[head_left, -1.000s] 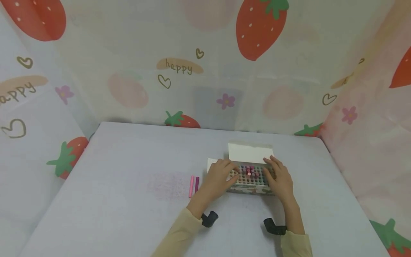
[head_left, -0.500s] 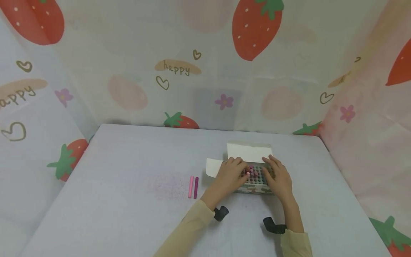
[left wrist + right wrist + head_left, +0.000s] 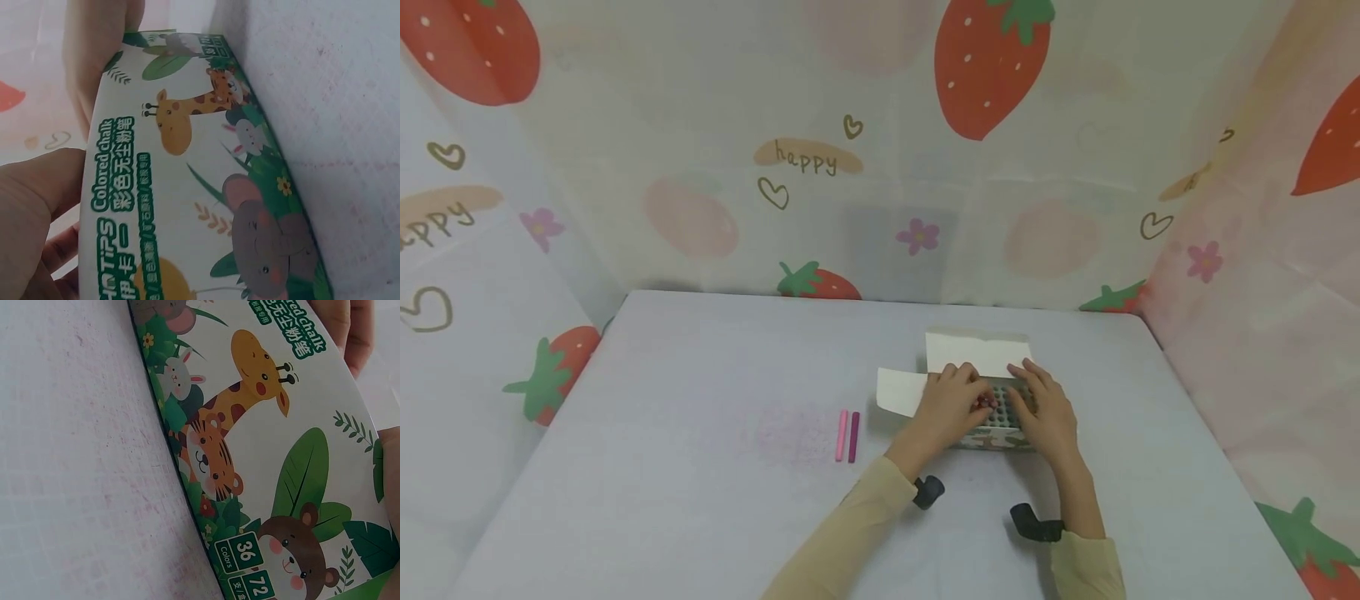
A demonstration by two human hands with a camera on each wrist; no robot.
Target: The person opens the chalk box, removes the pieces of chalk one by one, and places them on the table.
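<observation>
A box of coloured chalk (image 3: 992,439) stands at the table's right half, its white flaps (image 3: 977,352) folded back and a grid of holes inside. My left hand (image 3: 943,410) reaches in from the left, fingers bent down around reddish-pink chalk sticks (image 3: 987,402); its fingertips are mostly hidden. My right hand (image 3: 1048,417) rests on the box's right end, thumb and fingers spread. In the left wrist view the box front (image 3: 181,162) shows printed animals, with my left thumb (image 3: 44,194) at its top edge. The right wrist view shows the same front (image 3: 250,450).
One pink chalk stick (image 3: 842,436) and one purple chalk stick (image 3: 853,437) lie parallel on the white table (image 3: 700,517), left of the box. A purplish smudge (image 3: 793,435) marks the cloth beside them. Strawberry-printed curtains (image 3: 820,208) surround the table.
My left hand has moved right, from the box's left end to the chalk sticks near its middle. The right hand has stayed at the right end. The view has shifted slightly.
</observation>
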